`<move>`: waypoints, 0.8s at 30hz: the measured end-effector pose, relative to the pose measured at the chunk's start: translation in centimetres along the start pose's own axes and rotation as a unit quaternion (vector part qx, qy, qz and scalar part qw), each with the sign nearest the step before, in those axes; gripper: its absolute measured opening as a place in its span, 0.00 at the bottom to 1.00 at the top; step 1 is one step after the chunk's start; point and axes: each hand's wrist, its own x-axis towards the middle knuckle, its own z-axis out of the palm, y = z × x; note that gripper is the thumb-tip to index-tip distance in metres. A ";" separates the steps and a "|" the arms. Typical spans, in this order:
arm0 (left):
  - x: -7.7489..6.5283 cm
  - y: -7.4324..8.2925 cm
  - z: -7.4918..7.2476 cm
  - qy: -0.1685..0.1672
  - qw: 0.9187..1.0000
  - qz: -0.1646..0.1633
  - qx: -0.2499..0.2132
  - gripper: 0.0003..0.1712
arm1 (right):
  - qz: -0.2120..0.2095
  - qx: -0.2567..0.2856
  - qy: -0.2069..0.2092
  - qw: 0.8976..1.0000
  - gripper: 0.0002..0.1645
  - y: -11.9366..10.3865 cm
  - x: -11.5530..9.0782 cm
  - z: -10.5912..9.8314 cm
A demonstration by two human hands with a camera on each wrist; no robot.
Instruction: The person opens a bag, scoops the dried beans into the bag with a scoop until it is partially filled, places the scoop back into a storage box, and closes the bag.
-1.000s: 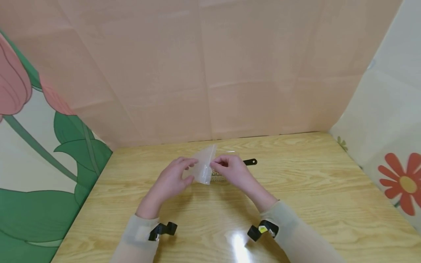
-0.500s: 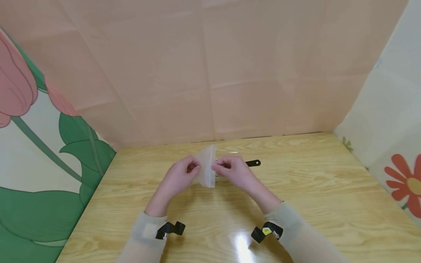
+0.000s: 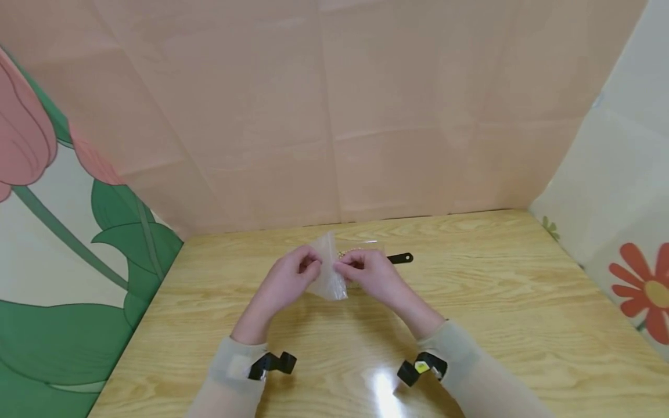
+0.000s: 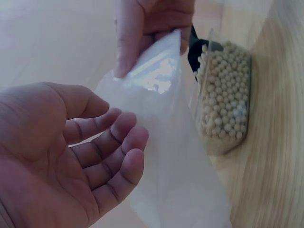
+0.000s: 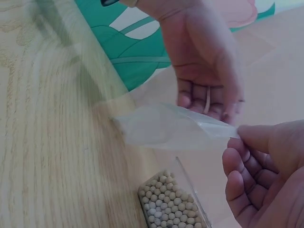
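Observation:
A clear plastic zip bag point(image 3: 328, 276) is held up between both hands. My right hand point(image 3: 370, 274) pinches its zip edge between thumb and forefinger. My left hand point(image 3: 286, 277) has thumb and forefinger together at the bag's other side, with the remaining fingers loosely curled. In the left wrist view the bag point(image 4: 164, 133) hangs flat and see-through. Just beyond it stands a clear box point(image 4: 250, 104) full of small round beige beans point(image 4: 225, 85). A black handle point(image 3: 400, 258) sticks out to the right of the box, behind my right hand.
The wooden table point(image 3: 502, 302) runs back to a pinkish cloth backdrop point(image 3: 334, 145). Flower-patterned panels point(image 3: 57, 261) stand along the left side and also the right. Black wrist cameras point(image 3: 272, 364) sit on both sleeves.
My left fingers, spread apart a second ago, have closed together at the bag. The bag's zip edge has tilted, its lower corner swinging to the right. The box stays put.

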 end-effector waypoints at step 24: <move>0.5 1.1 0.6 -0.007 0.999 -0.012 -0.050 0.10 | -0.027 -0.023 -0.009 0.999 0.08 0.5 0.0 0.6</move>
